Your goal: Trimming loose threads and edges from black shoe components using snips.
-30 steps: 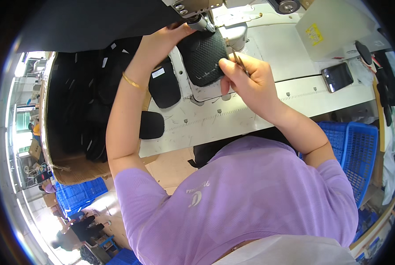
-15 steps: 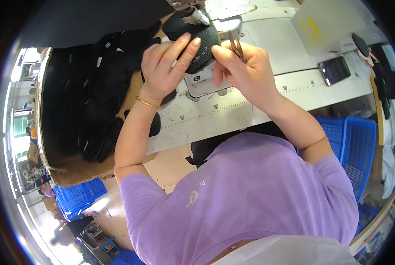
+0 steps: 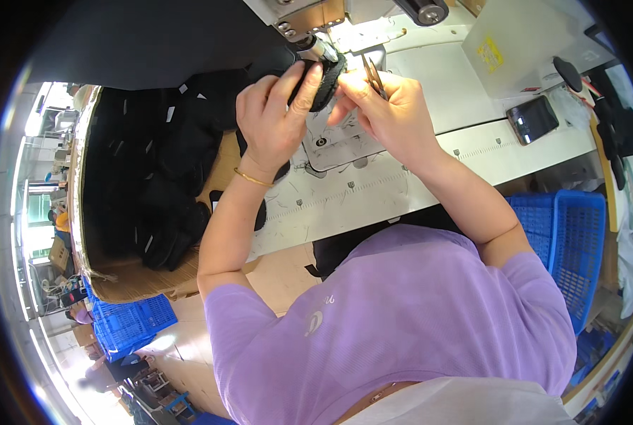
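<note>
A curved black fabric piece sits under the needle area of a sewing machine. My left hand, with a gold bangle at the wrist, grips its left side, fingers bent over it. Thread snips are tucked in my right hand, their blades pointing up and away. That hand's thumb and index finger meet at the right edge of the black piece; whether they pinch it is too small to tell. Part of the piece is hidden behind my left fingers.
Left of the machine stands a cardboard box heaped with black pieces. A phone lies on the white table, to the right. Blue crates stand beside me at right, and another blue crate stands at lower left.
The black piece has turned, so its textured face no longer shows and its rim faces up. More of the machine head is in view. Both hands stay close to the piece.
</note>
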A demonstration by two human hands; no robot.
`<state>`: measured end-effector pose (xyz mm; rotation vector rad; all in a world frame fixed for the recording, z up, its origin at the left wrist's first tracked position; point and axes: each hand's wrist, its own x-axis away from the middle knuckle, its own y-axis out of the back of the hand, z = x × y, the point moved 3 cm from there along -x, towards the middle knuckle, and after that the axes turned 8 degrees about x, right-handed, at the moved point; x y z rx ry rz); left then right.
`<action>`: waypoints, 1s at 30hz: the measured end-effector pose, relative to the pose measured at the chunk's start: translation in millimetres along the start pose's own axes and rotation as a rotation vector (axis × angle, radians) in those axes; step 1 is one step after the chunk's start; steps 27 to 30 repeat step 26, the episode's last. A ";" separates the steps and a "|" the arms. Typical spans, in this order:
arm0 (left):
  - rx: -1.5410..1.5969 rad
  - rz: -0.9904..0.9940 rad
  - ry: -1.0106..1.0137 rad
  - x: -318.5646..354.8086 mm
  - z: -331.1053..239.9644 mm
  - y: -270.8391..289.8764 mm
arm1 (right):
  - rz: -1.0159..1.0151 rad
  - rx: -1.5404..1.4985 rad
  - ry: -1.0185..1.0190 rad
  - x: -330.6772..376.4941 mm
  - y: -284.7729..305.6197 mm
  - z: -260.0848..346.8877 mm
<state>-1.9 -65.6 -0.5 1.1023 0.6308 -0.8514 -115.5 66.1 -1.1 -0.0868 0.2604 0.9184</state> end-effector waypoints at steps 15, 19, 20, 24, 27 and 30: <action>-0.130 0.170 0.136 -44.8 -48.4 23.2 | -0.038 -0.064 -0.010 1.5 0.8 -3.6; -0.321 0.290 0.195 -38.9 -58.3 38.2 | -0.017 -0.066 -0.034 1.1 1.4 -2.8; -0.283 0.271 0.193 -37.9 -60.2 40.9 | -0.014 -0.064 -0.036 1.5 1.6 -3.5; -0.065 0.099 0.051 -34.1 -68.8 43.7 | -0.017 -0.102 -0.051 1.5 4.4 -6.6; -0.013 0.138 0.071 -37.6 -71.4 41.8 | -0.009 -0.130 -0.094 1.0 6.5 -11.0; -0.013 0.138 0.071 -37.6 -71.4 41.8 | -0.009 -0.130 -0.094 1.0 6.5 -11.0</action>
